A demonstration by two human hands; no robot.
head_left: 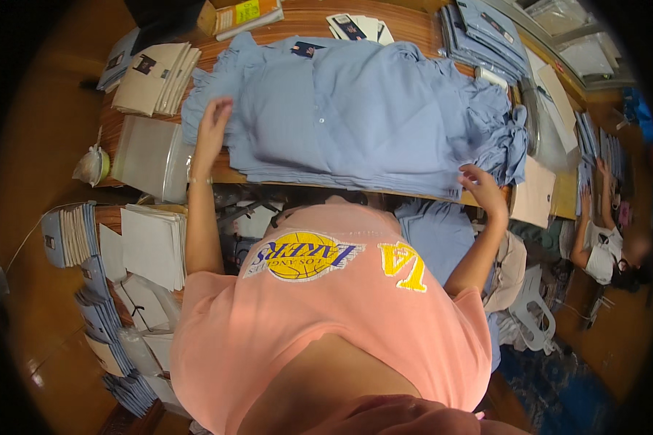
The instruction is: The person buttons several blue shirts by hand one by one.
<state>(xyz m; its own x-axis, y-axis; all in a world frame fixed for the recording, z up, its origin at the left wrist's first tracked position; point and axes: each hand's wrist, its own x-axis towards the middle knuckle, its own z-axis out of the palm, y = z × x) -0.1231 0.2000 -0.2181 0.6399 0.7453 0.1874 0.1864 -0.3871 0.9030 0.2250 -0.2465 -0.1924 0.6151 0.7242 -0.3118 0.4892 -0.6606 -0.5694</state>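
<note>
A light blue button-front shirt [355, 109] lies spread face up on a stack of similar shirts across the wooden table. Its sleeves bunch up at both sides, and a dark tag [307, 49] sits at the collar. My left hand [214, 125] is over the left sleeve, its fingers loosely bent and apart, with nothing visible in them. By the stack's near right corner is my right hand [484, 190], fingers spread and slightly curled. Its fingertips are close to the hem; whether they touch the cloth I cannot tell.
Folded beige garments [152, 80] and clear plastic bags [152, 156] lie at the left. Bagged blue shirts [486, 40] are stacked far right; white tags [363, 29] lie at the back. White boards [152, 243] fill a lower-left surface. Another person [604, 243] works at far right.
</note>
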